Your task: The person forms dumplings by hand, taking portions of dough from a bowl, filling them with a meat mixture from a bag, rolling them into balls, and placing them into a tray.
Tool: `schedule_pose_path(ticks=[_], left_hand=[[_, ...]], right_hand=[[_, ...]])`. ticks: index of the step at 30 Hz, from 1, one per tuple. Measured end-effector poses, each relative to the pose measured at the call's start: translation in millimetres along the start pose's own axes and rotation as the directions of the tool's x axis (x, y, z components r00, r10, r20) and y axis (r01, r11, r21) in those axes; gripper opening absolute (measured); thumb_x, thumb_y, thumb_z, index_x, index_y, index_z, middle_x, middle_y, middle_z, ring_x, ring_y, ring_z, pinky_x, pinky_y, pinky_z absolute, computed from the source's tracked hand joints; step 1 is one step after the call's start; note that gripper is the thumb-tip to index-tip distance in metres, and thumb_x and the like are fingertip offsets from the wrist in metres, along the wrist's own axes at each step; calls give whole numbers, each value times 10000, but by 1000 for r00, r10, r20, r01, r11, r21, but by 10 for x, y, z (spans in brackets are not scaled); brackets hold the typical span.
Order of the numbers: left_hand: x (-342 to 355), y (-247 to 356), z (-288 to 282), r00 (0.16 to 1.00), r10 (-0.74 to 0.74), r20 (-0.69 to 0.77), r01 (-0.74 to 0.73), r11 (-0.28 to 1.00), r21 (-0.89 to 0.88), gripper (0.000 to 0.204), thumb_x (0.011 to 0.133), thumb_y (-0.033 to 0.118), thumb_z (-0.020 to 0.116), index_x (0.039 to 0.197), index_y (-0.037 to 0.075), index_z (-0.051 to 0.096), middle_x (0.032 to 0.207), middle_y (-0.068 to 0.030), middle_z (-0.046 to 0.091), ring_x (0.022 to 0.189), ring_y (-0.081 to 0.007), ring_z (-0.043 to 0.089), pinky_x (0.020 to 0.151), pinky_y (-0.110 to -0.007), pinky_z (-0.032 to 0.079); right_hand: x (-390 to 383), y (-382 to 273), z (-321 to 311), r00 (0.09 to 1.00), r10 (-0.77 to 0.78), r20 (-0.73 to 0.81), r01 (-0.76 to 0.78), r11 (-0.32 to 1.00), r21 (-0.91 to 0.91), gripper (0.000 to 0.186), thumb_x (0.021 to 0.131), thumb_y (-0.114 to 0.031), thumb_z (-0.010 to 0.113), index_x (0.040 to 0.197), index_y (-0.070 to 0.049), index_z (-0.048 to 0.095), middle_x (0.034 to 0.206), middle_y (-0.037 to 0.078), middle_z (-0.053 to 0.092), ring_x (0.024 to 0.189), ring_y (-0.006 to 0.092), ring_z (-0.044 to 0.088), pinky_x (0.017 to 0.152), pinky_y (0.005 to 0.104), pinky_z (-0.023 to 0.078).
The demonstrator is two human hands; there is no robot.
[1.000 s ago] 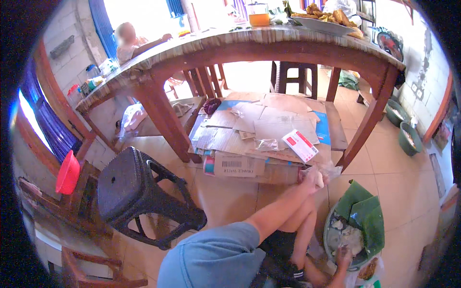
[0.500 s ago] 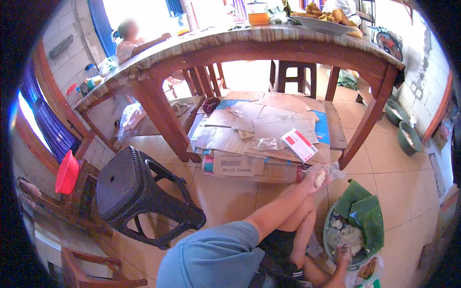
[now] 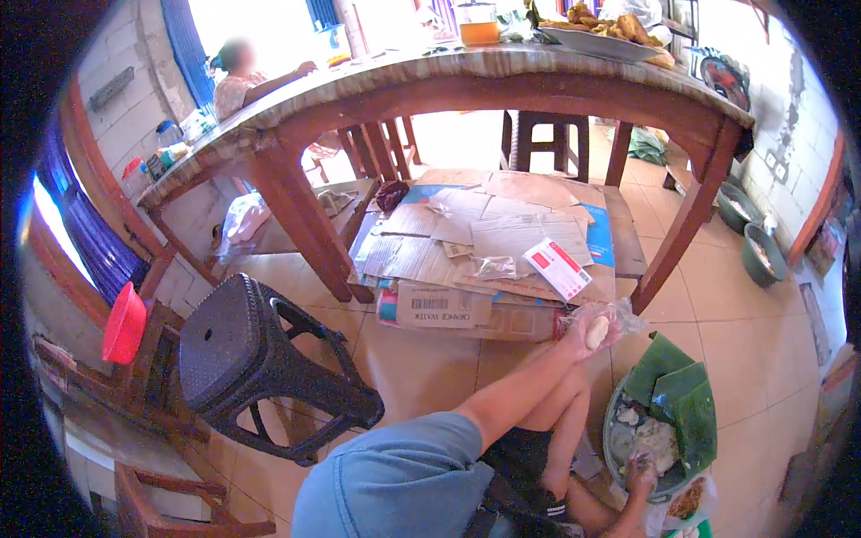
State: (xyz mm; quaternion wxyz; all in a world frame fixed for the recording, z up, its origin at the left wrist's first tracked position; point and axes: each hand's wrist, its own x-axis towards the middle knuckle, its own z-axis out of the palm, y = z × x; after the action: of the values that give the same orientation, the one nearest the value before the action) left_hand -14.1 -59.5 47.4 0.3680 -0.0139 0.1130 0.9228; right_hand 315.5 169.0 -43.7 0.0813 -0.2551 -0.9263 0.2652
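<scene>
My left hand (image 3: 581,335) holds an oblong white piece (image 3: 596,333) in clear plastic (image 3: 621,318), just in front of the cardboard. My right hand (image 3: 639,475), smeared white, has its fingers curled into a sticky white mass (image 3: 656,443) in a round grey-green tub (image 3: 617,403) at the lower right. Folded green banana leaves (image 3: 691,421) lie over the tub's far and right side. Below it sits a white plastic bag with some brown food (image 3: 687,500).
A long wooden table (image 3: 448,93) arches overhead, bearing fried food (image 3: 623,27); another person (image 3: 235,90) sits behind it. Layered cardboard (image 3: 421,255) lies under it. A black stool (image 3: 233,350) and red basin (image 3: 124,330) stand left, green tubs (image 3: 758,260) right.
The plastic around my left hand has spread out toward the right. My right hand shifts only slightly within the tub. The seated person's head has moved a little.
</scene>
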Motion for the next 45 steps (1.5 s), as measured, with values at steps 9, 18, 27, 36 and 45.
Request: schedule_pose_path(ticks=[9,18,27,36,45], left_hand=[[71,13,-89,998,58,-38,-56,997,47,493,876,502,425,1054,50,507,931,-105,595,855,-249,601,777,-401,517],[209,6,-324,994,106,17,-107,977,187,480,884,495,408,1079,73,529,909,-70,610,816,-196,608,697,-328,524],[212,-86,204,993,33,110,-70,932,356,399,888,417,394,1059,93,554,873,-32,621,683,-100,601,433,-228,410],[58,-73,375,979,144,-147,-82,928,364,388,904,380,340,1031,84,557,816,-47,626,586,-155,602,425,-272,451],[154,260,-384,976,193,-100,-148,927,345,311,866,410,456,904,112,537,679,-38,536,512,-176,530,579,-318,539]], right_hand=[[39,235,180,990,25,-138,-24,1000,10,294,729,-240,674,872,7,600,819,176,615,773,303,596,711,380,463],[3,112,102,988,88,-130,-97,994,-59,299,721,-266,680,871,-18,605,847,182,611,796,320,584,723,401,451],[53,137,-119,992,45,-117,-47,999,-19,303,716,-282,688,848,-20,610,831,180,605,788,333,576,713,404,450],[-41,-47,-103,995,12,-94,-17,998,-62,286,743,-267,656,875,-21,593,829,186,601,768,344,574,693,418,450],[-76,-259,-82,993,83,89,-86,996,31,305,776,-286,614,903,-9,598,876,179,605,800,333,575,716,403,452]])
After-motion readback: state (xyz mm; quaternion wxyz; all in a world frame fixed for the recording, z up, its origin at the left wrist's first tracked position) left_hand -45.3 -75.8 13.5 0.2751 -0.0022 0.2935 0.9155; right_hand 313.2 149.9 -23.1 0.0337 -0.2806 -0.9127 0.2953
